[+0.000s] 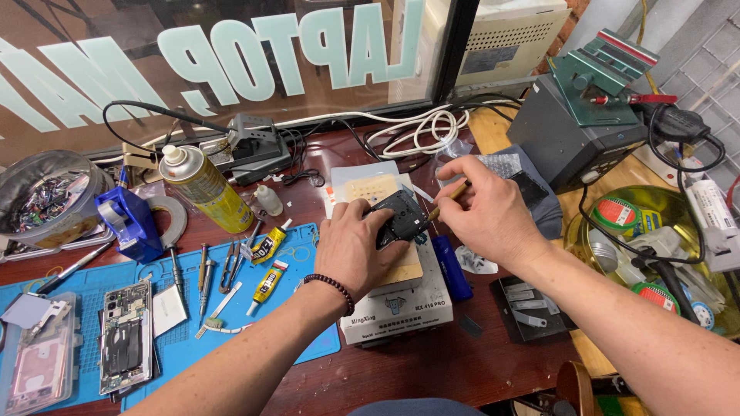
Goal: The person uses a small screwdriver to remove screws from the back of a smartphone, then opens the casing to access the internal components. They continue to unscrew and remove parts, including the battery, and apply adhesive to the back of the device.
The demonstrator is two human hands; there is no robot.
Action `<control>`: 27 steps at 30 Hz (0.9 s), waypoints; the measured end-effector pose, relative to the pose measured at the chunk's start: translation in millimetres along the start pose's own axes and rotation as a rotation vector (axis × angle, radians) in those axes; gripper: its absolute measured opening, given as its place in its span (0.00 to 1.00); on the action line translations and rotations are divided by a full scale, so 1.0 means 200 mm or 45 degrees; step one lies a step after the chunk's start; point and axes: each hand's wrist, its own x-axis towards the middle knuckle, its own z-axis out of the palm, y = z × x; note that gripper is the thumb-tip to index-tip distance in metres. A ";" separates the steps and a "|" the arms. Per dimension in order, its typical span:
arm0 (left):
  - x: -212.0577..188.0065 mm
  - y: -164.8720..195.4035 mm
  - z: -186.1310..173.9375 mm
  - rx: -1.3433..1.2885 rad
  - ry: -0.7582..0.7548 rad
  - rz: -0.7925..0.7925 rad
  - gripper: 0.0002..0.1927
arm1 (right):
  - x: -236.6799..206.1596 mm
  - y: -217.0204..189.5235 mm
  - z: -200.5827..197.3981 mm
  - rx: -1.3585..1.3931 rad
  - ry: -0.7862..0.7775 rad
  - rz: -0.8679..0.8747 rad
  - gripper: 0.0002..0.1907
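Observation:
My left hand (353,245) holds a small black electronic part (399,216) tilted over a white heating plate unit (401,302). A beaded bracelet sits on that wrist. My right hand (486,209) grips a thin tan-handled tool (447,198) whose tip touches the right edge of the black part. Both hands meet above the unit's wooden-coloured pad.
A blue work mat (154,323) at left carries an opened phone (125,336), glue tubes (268,266), tweezers and screwdrivers. A yellow spray can (202,188), blue tape dispenser (131,222), soldering station (254,146), grey box (566,135) and a round tray of tape rolls (655,231) surround the hands.

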 end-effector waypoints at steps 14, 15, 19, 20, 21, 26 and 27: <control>0.01 -0.01 0.00 -0.008 0.008 0.007 0.26 | 0.00 -0.02 0.00 -0.206 -0.063 -0.285 0.12; 0.01 0.00 0.00 -0.007 0.004 0.004 0.26 | 0.01 -0.02 -0.01 -0.236 -0.089 -0.303 0.13; 0.01 0.00 0.00 0.001 -0.003 -0.013 0.26 | 0.04 -0.02 -0.03 -0.161 -0.226 -0.348 0.13; 0.01 0.00 0.00 -0.005 -0.004 -0.016 0.26 | 0.05 -0.02 -0.03 -0.124 -0.260 -0.342 0.14; 0.01 0.00 0.00 -0.013 -0.004 -0.016 0.26 | 0.05 -0.03 -0.04 -0.090 -0.292 -0.337 0.15; 0.02 -0.01 0.00 -0.018 -0.010 -0.030 0.26 | 0.07 -0.06 -0.02 -0.271 -0.210 -0.375 0.15; 0.01 -0.01 0.00 -0.026 -0.007 -0.024 0.27 | 0.07 -0.07 -0.02 -0.344 -0.173 -0.370 0.17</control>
